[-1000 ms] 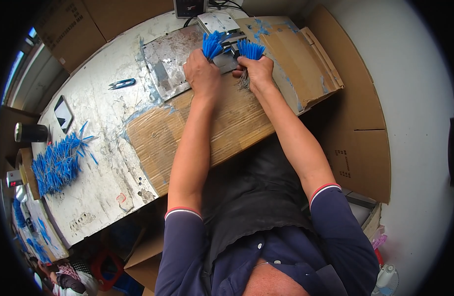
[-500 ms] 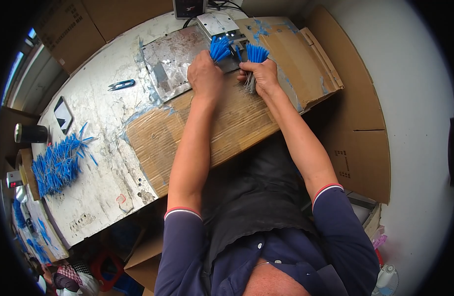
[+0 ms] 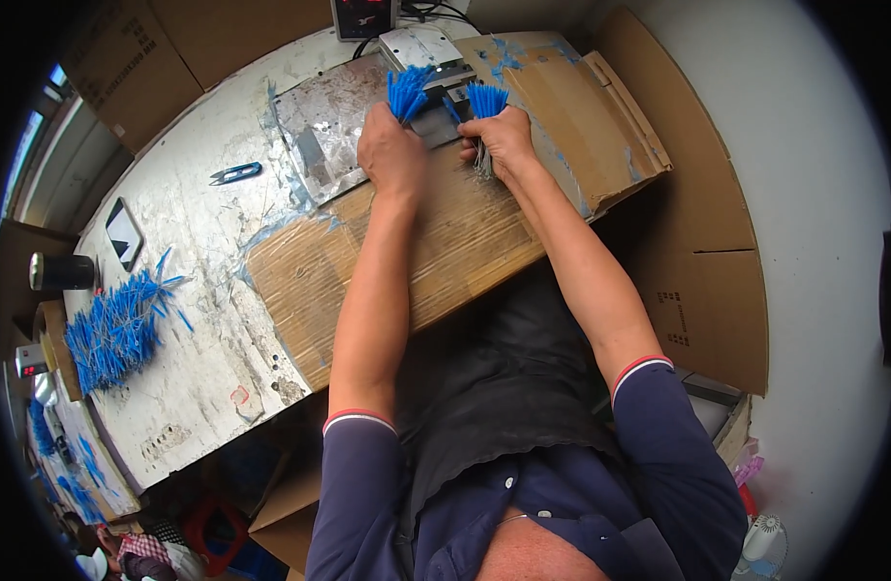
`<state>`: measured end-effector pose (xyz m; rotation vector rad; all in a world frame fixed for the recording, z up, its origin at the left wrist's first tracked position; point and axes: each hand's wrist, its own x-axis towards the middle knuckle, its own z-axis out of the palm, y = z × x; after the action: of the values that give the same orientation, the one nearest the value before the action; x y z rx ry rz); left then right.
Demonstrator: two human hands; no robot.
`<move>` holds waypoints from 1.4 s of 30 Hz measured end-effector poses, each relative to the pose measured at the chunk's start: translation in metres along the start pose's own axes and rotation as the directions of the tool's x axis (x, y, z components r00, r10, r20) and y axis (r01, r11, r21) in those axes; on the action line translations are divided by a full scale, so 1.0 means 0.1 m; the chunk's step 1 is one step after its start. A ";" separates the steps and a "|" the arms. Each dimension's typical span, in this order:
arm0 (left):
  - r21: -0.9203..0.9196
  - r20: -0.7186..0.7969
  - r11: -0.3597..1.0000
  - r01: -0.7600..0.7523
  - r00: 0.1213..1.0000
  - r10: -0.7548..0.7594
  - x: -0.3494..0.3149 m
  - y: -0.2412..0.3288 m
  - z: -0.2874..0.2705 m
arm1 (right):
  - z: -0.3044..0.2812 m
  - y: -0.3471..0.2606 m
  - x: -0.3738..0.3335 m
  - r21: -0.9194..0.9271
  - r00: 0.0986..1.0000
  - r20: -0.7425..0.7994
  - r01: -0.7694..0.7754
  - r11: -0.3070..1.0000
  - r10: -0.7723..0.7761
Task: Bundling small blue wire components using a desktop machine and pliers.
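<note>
My left hand (image 3: 391, 155) is closed around a bundle of blue-tipped thin wires (image 3: 408, 93), tips fanning out above the fingers. To its right, my right hand (image 3: 505, 140) grips a second bundle of blue-tipped wires (image 3: 487, 99). Bare silvery wire ends hang below that fist. A single blue-tipped wire (image 3: 452, 109) shows by the right thumb; whether it is held I cannot tell. Both hands are at the near side of a small metal machine (image 3: 421, 50), above the edge of a worn metal plate (image 3: 334, 116).
A pile of blue-tipped wires (image 3: 121, 329) lies on the white table (image 3: 208, 252) at left. Near it are a phone (image 3: 124, 232), a dark cup (image 3: 62, 272) and blue thread snips (image 3: 237, 173). Taped cardboard (image 3: 368, 271) covers the near edge; a cardboard box (image 3: 571, 116) stands right.
Both hands have shifted slightly left with their bundles. The display on the dark box at the back now shows red light. The grips stay the same.
</note>
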<state>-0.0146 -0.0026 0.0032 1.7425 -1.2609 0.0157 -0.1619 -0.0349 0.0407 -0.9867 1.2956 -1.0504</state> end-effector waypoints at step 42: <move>0.081 0.022 0.988 -0.128 0.992 0.127 -0.02 0.00 0.05 | 0.03 0.05 0.00 0.087 0.999 -0.038 -0.031 0.996 0.034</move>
<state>-0.0181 -0.0048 -0.0002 1.7316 -1.3996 0.1291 -0.1589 -0.0335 0.0357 -0.8804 1.2837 -1.0967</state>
